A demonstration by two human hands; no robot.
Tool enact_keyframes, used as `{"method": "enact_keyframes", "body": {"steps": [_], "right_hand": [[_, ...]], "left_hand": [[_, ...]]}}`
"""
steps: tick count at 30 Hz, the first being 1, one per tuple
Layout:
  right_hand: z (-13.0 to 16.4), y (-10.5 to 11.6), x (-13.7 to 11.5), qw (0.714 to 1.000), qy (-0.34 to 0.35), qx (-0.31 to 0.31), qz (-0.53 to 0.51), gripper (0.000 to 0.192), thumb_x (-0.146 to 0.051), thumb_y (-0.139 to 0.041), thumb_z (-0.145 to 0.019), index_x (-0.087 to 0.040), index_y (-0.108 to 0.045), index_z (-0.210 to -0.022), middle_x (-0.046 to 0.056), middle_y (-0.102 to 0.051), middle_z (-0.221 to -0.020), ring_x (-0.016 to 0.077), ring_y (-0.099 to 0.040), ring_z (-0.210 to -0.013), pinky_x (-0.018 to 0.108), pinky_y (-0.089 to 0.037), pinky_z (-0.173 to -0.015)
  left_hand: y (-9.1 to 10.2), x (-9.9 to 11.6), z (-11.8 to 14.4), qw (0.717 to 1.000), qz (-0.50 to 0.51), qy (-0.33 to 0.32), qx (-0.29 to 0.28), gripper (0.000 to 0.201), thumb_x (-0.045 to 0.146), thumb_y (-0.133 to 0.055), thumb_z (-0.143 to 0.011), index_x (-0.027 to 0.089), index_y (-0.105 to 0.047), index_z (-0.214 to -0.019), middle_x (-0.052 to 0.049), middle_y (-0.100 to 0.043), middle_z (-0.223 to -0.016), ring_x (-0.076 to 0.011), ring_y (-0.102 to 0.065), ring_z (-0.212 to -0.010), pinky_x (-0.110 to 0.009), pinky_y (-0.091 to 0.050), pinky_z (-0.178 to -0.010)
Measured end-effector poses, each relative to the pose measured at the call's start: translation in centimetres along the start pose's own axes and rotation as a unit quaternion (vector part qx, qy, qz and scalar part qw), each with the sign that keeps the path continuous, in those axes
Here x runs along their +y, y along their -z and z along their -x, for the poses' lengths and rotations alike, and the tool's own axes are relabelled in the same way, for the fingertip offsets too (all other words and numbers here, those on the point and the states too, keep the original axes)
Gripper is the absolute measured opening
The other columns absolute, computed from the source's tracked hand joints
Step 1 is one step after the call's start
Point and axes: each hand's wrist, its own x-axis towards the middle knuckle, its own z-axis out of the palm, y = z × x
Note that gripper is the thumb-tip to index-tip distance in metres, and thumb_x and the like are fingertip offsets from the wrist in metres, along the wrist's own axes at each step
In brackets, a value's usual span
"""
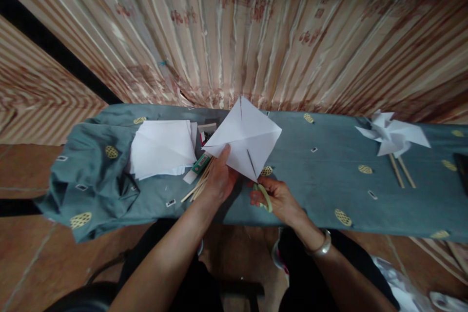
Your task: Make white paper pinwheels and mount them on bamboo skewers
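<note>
A square sheet of white paper, turned corner-up and creased across, is raised above the cloth. My left hand pinches its lower left side, thumb on top. Around the green handles of a pair of scissors my right hand is closed. One dark blade lies over the paper, running up from the bottom corner toward the middle. A slit also shows at the top corner. Left of my left hand lie wooden sticks and a green and white box.
A stack of white paper lies on the left of the green patterned cloth. White paper pinwheels on sticks rest at the right. A pleated curtain hangs along the back edge.
</note>
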Motion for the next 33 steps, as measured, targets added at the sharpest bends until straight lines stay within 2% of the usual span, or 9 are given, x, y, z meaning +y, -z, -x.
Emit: {"method": "enact_keyframes", "body": {"steps": [4, 12, 15, 22, 29, 33], "right_hand": [[0.03, -0.37, -0.27, 1.0, -0.016, 0.01, -0.014, 0.052, -0.055, -0.086, -0.046, -0.018, -0.063, -0.075, -0.004, -0.06, -0.053, 0.0102, -0.053, -0.048, 0.024, -0.043, -0.048], [0.15, -0.31, -0.33, 1.0, -0.006, 0.003, -0.002, 0.053, -0.06, -0.082, -0.05, -0.018, -0.063, -0.078, -0.003, -0.062, -0.056, 0.0102, -0.053, -0.049, 0.024, -0.043, -0.048], [0.17, -0.19, -0.37, 1.0, 0.008, 0.008, 0.011, 0.05, -0.061, -0.08, -0.053, -0.018, -0.062, -0.072, -0.003, -0.061, -0.055, 0.0103, -0.053, -0.049, 0.024, -0.043, -0.048], [0.2, -0.42, -0.55, 1.0, 0.007, 0.023, -0.01, 0.051, -0.058, -0.082, -0.049, -0.019, -0.064, -0.075, -0.004, -0.06, -0.052, 0.0101, -0.053, -0.047, 0.024, -0.043, -0.048], [0.06, -0.39, -0.18, 1.0, 0.012, 0.021, -0.015, 0.046, -0.054, -0.083, -0.051, -0.018, -0.062, -0.069, -0.003, -0.061, -0.053, 0.0098, -0.052, -0.046, 0.024, -0.043, -0.047], [0.06, -0.4, -0.15, 0.999, 0.014, 0.024, -0.018, 0.045, -0.054, -0.084, -0.05, -0.019, -0.062, -0.069, -0.004, -0.06, -0.052, 0.0094, -0.051, -0.046, 0.024, -0.043, -0.047]], "left_hand": [[-0.12, 0.04, 0.08, 1.0, -0.007, -0.005, 0.0, 0.022, 0.023, -0.049, -0.092, 0.015, -0.065, -0.106, -0.005, -0.071, -0.094, -0.015, -0.066, -0.078, -0.029, -0.055, -0.082], [-0.08, -0.05, 0.24, 1.0, -0.014, 0.003, -0.003, 0.02, 0.023, -0.05, -0.093, 0.016, -0.064, -0.104, -0.004, -0.071, -0.09, -0.0132, -0.066, -0.073, -0.024, -0.056, -0.072], [-0.04, -0.31, 0.3, 1.0, 0.001, 0.002, 0.0, 0.017, 0.02, -0.051, -0.091, 0.018, -0.065, -0.101, -0.002, -0.071, -0.089, -0.0126, -0.066, -0.072, -0.022, -0.055, -0.071], [0.29, -0.68, 0.1, 1.0, 0.002, 0.011, -0.001, 0.016, 0.023, -0.053, -0.091, 0.017, -0.064, -0.099, -0.002, -0.071, -0.085, -0.0139, -0.066, -0.071, -0.024, -0.055, -0.068], [0.24, -0.6, 0.2, 1.0, 0.002, 0.021, 0.008, 0.014, 0.026, -0.057, -0.088, 0.018, -0.065, -0.097, -0.003, -0.071, -0.09, -0.0147, -0.067, -0.074, -0.025, -0.055, -0.071], [0.18, -0.58, 0.25, 1.0, 0.006, 0.022, -0.004, 0.014, 0.024, -0.054, -0.09, 0.017, -0.064, -0.097, -0.002, -0.071, -0.086, -0.0134, -0.067, -0.071, -0.024, -0.056, -0.068]]}}
